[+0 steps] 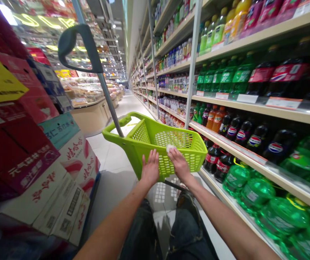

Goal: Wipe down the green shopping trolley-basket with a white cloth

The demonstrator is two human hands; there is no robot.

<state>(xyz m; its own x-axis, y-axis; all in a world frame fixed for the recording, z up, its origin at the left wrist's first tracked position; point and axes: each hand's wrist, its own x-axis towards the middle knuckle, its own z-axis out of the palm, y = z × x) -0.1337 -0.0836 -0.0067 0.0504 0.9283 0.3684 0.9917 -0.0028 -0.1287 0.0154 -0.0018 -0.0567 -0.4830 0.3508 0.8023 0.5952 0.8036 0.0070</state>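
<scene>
A lime green shopping basket [133,139] on wheels stands on the aisle floor in front of me, its long grey pull handle [75,45] raised toward the upper left. My left hand [150,168] lies against the basket's near wall, fingers stretched out flat. My right hand [179,162] rests on the near rim, fingers bent over a small white object [169,147] that I cannot identify. My knees in dark jeans [182,224] show below, close to the floor.
Shelves of soda bottles [252,133] run along the right, with green bottles [255,191] on the lowest shelf. Stacked red and white cartons [49,173] stand at the left. The tiled aisle [111,155] runs ahead past a counter [90,112].
</scene>
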